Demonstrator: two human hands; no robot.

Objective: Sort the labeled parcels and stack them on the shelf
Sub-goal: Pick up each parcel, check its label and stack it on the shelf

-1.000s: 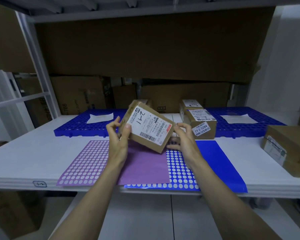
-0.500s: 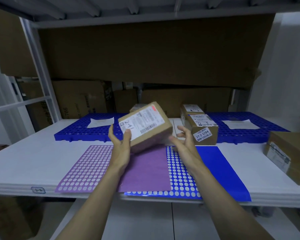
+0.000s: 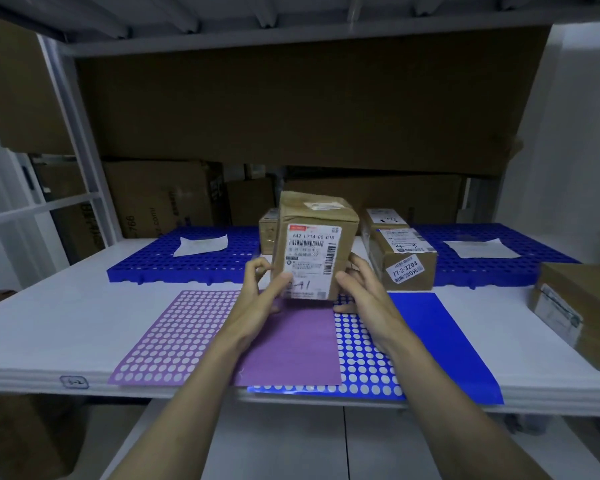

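Observation:
I hold a small brown parcel upright between both hands above the middle of the white shelf. Its white shipping label faces me, with a handwritten mark near the bottom. My left hand grips its lower left edge, thumb on the label. My right hand grips the lower right side. Behind it stands another small parcel, mostly hidden. To the right are two labeled parcels, one in front and one behind.
A purple dotted sheet and a blue dotted sheet lie at the shelf's front. Blue perforated mats at the back left and back right each carry a white paper. A larger brown box sits at right. Big cartons fill the back.
The parcel has been turned from lying tilted to standing upright with its label facing me, and it moved slightly farther back over the shelf. Both hands shifted to its lower sides.

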